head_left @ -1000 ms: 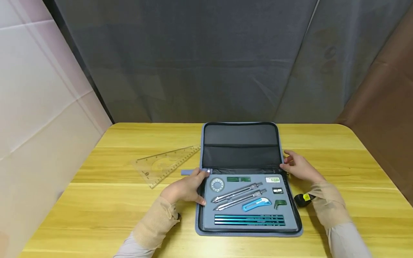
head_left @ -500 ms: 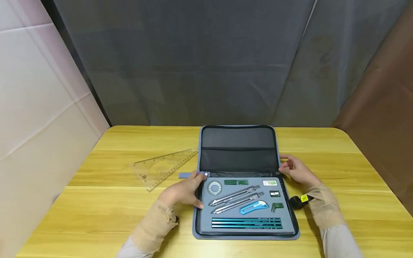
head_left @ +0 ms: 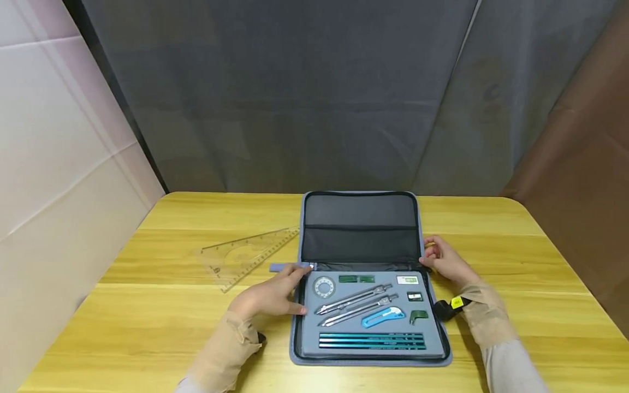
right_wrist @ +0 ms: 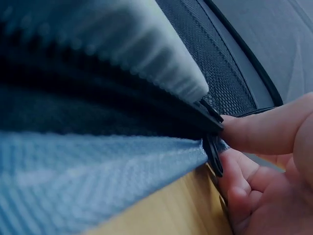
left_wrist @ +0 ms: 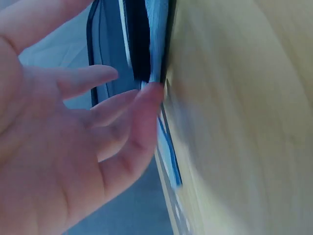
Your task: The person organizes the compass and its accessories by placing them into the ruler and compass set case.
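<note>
An unzipped blue-grey zip case point(head_left: 371, 361) lies flat on the table, its black-lined lid folded back. My left hand point(head_left: 267, 295) is at the case's left edge, fingers near the hinge strap point(head_left: 277, 267) and thumb by the tray's side. In the left wrist view, my left hand point(left_wrist: 63, 142) has loosely extended fingers, one fingertip touching the case edge. At the right end of the hinge, my right hand point(head_left: 447, 263) pinches a black zipper pull point(right_wrist: 213, 154) between thumb and fingers, seen closely in the right wrist view.
A grey tray point(head_left: 368, 353) inside the case bears pencils point(head_left: 372, 341), two compasses point(head_left: 356, 308), a blue utility knife point(head_left: 383, 317), a sharpener point(head_left: 415, 296) and an eraser point(head_left: 407, 280). Left of the case lies a clear set square point(head_left: 250, 256). A dark curtain point(head_left: 295, 98) hangs behind the table.
The head view has shifted slightly. My left hand has drawn a little to the left, while my right fingers have drawn in closer at the hinge. The case stays flat and unzipped.
</note>
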`<state>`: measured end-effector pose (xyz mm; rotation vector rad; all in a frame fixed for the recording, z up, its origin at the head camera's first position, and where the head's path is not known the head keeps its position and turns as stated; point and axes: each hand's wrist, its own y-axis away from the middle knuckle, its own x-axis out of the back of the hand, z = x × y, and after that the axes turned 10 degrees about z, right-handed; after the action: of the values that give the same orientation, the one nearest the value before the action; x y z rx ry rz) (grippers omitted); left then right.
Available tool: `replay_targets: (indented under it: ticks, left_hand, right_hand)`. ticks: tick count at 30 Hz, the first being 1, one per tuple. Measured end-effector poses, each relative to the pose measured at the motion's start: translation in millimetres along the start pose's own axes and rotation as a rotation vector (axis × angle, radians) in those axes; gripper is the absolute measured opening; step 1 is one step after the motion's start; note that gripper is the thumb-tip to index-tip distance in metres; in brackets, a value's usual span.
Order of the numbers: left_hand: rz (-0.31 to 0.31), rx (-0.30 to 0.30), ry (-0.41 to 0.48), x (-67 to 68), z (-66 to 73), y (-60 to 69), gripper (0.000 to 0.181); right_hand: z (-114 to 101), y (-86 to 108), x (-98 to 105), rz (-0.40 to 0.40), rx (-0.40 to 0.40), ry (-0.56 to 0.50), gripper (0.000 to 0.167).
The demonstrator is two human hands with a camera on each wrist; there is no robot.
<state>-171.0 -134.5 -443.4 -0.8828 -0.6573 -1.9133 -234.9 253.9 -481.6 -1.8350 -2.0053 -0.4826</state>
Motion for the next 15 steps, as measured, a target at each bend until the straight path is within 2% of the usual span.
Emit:
replay_targets:
  ticks: [3, 5, 9, 13, 15]
  left_hand:
    - [0.102, -0.010, -0.007, 8.7, -10.5, 4.0, 0.067]
    - [0.183, 0.015, -0.021, 16.8, -19.0, 6.2, 0.062]
    - [0.291, 0.164, -0.042, 35.2, -39.1, 11.7, 0.061]
    - [0.338, 0.317, -0.050, 47.1, -63.0, 14.2, 0.071]
    - [0.351, 0.371, -0.051, 50.8, -73.9, 13.7, 0.075]
  right_hand:
    - [1.9, -0.2, 0.1, 0.006, -0.012, -0.003, 0.040]
    - [3.0, -0.2, 1.4, 0.011, -0.028, 0.001, 0.039]
    - [3.9, 0.0, 4.3, 0.016, -0.036, -0.015, 0.038]
    - [3.2, -0.3, 5.2, 0.021, -0.020, -0.030, 0.038]
    - [2.5, -0.4, 5.0, 0.025, -0.029, -0.027, 0.038]
